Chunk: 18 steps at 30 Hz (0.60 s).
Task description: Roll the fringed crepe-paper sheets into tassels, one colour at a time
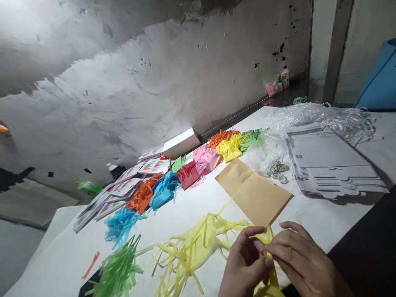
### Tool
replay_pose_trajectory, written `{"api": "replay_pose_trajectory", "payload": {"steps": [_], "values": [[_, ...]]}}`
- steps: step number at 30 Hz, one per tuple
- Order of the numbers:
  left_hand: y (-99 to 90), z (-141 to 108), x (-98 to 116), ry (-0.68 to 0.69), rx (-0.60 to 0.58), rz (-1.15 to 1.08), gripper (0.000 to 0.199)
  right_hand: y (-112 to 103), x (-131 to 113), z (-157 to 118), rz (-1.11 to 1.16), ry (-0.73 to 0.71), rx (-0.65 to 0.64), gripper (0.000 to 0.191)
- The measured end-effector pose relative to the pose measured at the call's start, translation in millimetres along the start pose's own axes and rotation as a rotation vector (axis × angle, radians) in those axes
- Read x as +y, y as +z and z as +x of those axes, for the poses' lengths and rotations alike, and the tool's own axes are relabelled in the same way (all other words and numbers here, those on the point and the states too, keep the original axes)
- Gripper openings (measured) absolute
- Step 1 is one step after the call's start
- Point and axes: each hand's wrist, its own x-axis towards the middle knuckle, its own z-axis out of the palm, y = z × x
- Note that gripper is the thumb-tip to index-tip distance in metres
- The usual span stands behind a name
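Yellow strip (pixel 273 277): just nearer the wearer than the brown paper (pixel 256 192) | left hand (pixel 247 264) and right hand (pixel 305 258): fingertips meeting, pinching it | step: seemingly fingertip work on the strip; next move likely calls for fine two-handed control | yellow fringe (pixel 202 243): left of brown paper | printed sheets (pixel 331 156): right of it, on worktop (pixel 188 206)

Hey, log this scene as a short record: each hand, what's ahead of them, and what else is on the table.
Left hand: fingers curled at yellow strips, exact grip unclear
Right hand: fingertips near the left's, at the same strips
Ahead of hands: brown paper, with yellow fringed bundle to its left
Front left: green fringed bundle
Right: stack of printed white sheets
Back: white box
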Motion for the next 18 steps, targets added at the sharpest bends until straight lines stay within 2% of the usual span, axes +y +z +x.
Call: {"api": "replay_pose_trajectory", "payload": {"steps": [3, 5, 10, 12, 14, 16, 18], "values": [[3.0, -5, 5, 0.012, -0.005, 0.022, 0.050, 1, -5, 4, 0.025, 0.030, 0.024, 0.015], [8.4, -10, 6, 0.034, 0.037, 0.033, 0.047, 4, -9, 2, 0.049, 0.073, 0.061, 0.014], [25.3, -20, -3, 0.224, 0.332, 0.053, 0.040, 13, -18, -12, 0.341, 0.406, -0.017, 0.013], [27.0, -21, -10, 0.285, 0.407, 0.101, 0.030, 15, -18, -18, 0.395, 0.436, -0.030, 0.016], [23.2, -21, -15, 0.298, 0.408, 0.169, 0.023, 16, -15, -24, 0.400, 0.412, -0.026, 0.021], [15.3, -21, -18, 0.337, 0.349, 0.287, 0.023, 15, -13, -30, 0.352, 0.359, -0.020, 0.024], [6.8, -19, -17, 0.468, 0.285, 0.506, 0.020, 14, -13, -34, 0.211, 0.278, 0.007, 0.028]]}}
